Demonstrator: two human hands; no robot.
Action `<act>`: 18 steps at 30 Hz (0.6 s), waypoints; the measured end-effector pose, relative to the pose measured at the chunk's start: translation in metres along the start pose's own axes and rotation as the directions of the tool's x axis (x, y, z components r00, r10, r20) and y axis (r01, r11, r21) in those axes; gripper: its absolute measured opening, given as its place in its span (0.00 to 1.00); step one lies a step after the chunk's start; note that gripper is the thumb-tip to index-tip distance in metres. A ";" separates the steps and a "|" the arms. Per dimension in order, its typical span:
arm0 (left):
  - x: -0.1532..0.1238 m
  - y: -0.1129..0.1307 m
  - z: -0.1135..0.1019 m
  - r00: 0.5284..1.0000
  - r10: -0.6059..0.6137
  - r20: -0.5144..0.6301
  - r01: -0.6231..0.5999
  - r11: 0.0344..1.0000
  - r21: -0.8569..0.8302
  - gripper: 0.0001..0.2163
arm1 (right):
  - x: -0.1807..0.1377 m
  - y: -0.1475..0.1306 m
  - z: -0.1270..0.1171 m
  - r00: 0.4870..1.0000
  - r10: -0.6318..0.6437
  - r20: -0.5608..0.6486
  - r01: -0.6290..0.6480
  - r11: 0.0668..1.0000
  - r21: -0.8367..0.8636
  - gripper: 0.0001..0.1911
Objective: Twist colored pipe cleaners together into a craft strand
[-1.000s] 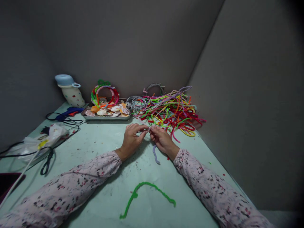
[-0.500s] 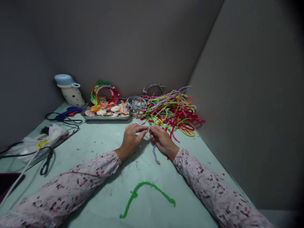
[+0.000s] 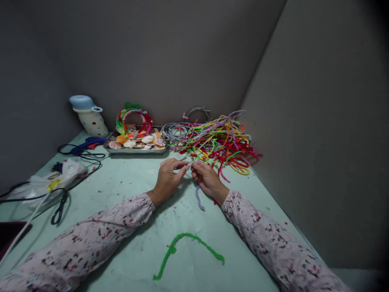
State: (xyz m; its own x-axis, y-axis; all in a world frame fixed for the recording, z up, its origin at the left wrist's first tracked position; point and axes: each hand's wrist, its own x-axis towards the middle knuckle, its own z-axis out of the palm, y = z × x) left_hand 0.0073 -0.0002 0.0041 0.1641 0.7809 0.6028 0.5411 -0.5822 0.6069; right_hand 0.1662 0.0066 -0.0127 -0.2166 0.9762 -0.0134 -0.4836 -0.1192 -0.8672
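Note:
My left hand (image 3: 169, 177) and my right hand (image 3: 206, 177) meet fingertip to fingertip over the pale green table (image 3: 127, 190). Both pinch a lilac pipe cleaner (image 3: 198, 198); its loose end hangs down under my right hand onto the table. Just behind my hands lies a big heap of coloured pipe cleaners (image 3: 220, 142). A bent green pipe cleaner (image 3: 185, 250) lies on the table near me, between my forearms.
A metal tray (image 3: 136, 149) with shells and wrapped hoops (image 3: 134, 119) stands at the back. A spotted white jar with a blue lid (image 3: 90, 115), a blue glue gun (image 3: 88, 144), black cables (image 3: 60, 205) and a plastic bag (image 3: 50, 180) lie to the left. Grey walls close in behind and right.
Almost nothing has moved; my fingers have shifted slightly on the lilac pipe cleaner while both hands stay in place.

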 end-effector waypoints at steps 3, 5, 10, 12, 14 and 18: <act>0.000 0.001 -0.001 1.000 -0.003 0.020 0.003 1.000 0.003 0.07 | -0.001 -0.001 0.001 1.000 -0.002 -0.005 0.002 1.000 -0.006 0.13; 0.000 0.002 -0.001 1.000 -0.004 0.026 0.004 1.000 0.006 0.07 | -0.001 -0.001 0.002 1.000 0.002 -0.013 -0.002 1.000 -0.013 0.13; 0.001 0.004 -0.002 0.999 -0.011 0.040 0.011 1.000 0.011 0.07 | -0.001 -0.001 0.001 1.000 0.008 -0.010 -0.008 1.000 -0.012 0.13; 0.001 0.003 -0.002 0.999 -0.016 0.049 0.016 1.000 0.006 0.07 | -0.001 -0.001 0.001 1.000 0.001 -0.001 -0.001 1.000 -0.009 0.12; 0.000 0.002 -0.002 0.998 -0.021 0.059 0.022 1.000 -0.005 0.07 | -0.001 0.000 0.001 1.000 -0.003 0.009 0.003 1.000 -0.010 0.12; 0.000 0.001 -0.001 0.997 -0.027 0.068 0.030 0.999 -0.040 0.07 | -0.001 0.000 0.001 1.000 -0.001 0.008 0.001 1.000 -0.012 0.12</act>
State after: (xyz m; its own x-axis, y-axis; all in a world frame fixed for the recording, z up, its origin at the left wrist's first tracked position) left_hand 0.0069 -0.0007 0.0053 0.2054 0.8098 0.5496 0.5118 -0.5675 0.6449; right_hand 0.1656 0.0053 -0.0119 -0.2228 0.9748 -0.0089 -0.4734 -0.1162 -0.8731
